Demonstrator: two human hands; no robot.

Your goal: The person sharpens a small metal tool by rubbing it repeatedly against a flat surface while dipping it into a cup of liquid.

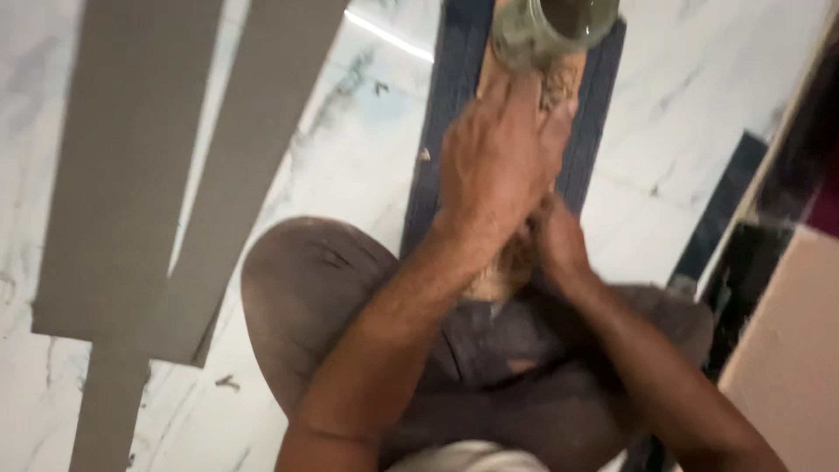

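Observation:
My left hand (500, 153) presses down, fingers closed, on a narrow wooden piece (559, 80) that lies along a dark blue-grey mat (446, 114) on the marble floor. My right hand (559, 245) sits just behind and under the left, gripping the near end of the same wooden piece; its fingers are mostly hidden. Sawdust or rough grain shows on the wood near both hands. A glass jar (549, 24) stands at the far end of the wood, right past my left fingertips. My bent knee in brown trousers (306, 280) is beside the mat.
Grey flat boards (131, 175) lie on the white marble floor (350, 149) at the left, with a narrow strip running toward me. A pale pink panel (786, 350) and dark furniture edge stand at the right. Small chips lie on the floor.

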